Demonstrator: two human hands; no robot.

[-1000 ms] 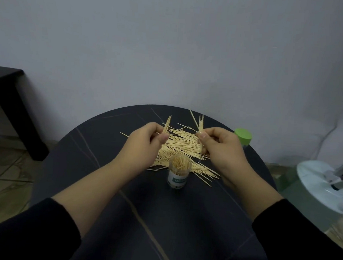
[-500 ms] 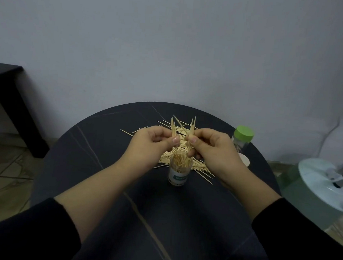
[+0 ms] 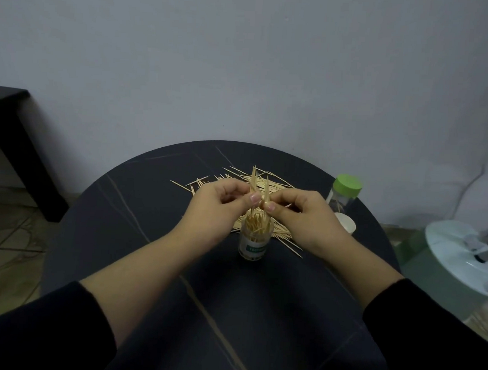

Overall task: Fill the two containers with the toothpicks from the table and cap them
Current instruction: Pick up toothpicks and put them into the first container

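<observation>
Filling step: L hand [image 3: 217, 209] & R hand [image 3: 303, 219] each pinch a toothpick bundle [image 3: 253, 178], open container [image 3: 254, 242] right below grip. Next: lower tips in, let go.

The table [image 3: 138, 236] was round and dark, almost black, with thin tan veins running across its top. On its far half lay a loose heap of toothpicks [image 3: 281, 232], fanned in all directions, with a few strays reaching off to the left. Just in front of the heap stood a small clear container [image 3: 254, 242] — uncapped, upright, a label on its side, toothpicks standing inside it. At the right edge stood a second clear container [image 3: 338, 202] under a green lid [image 3: 348, 186], and just beside it, on the near side, a white cap [image 3: 347, 222] rested on the tabletop.
</observation>
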